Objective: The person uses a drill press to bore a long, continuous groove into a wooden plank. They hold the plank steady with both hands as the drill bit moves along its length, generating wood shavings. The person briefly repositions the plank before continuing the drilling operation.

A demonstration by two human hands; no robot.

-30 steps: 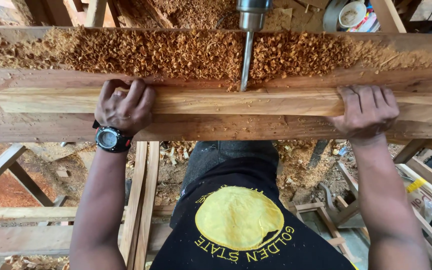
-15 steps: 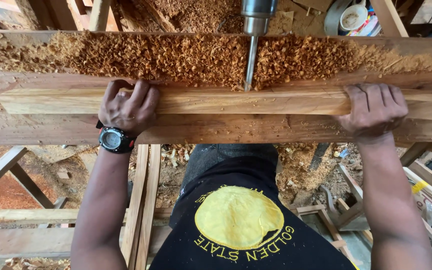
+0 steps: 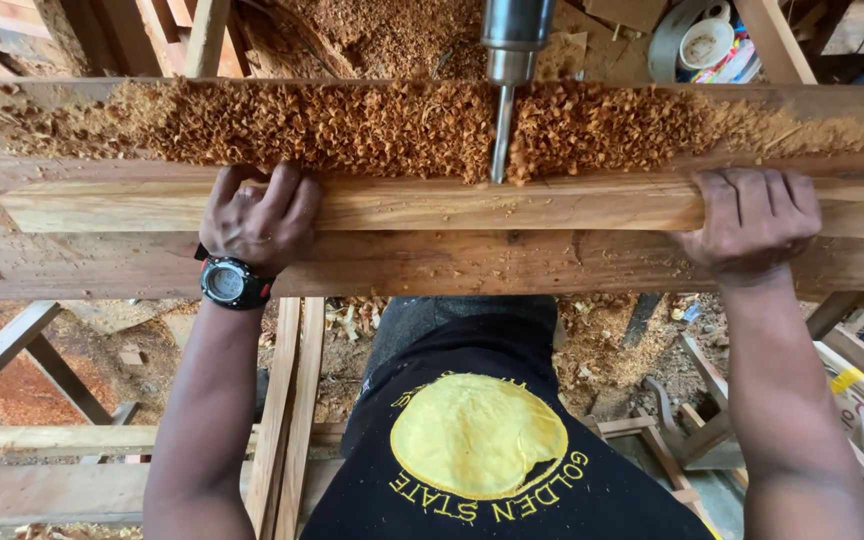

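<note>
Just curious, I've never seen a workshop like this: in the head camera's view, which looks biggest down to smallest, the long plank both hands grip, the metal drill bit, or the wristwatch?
1. The plank, by far.
2. The drill bit.
3. The wristwatch; close to the bit, so unsure.

Scene is lit by soft, even daylight; no harsh glare is seen; only faint shadows are cast under the plank (image 3: 512,203) and hands; focus is kept sharp throughout, though edges are bowed slightly by the wide lens.
</note>
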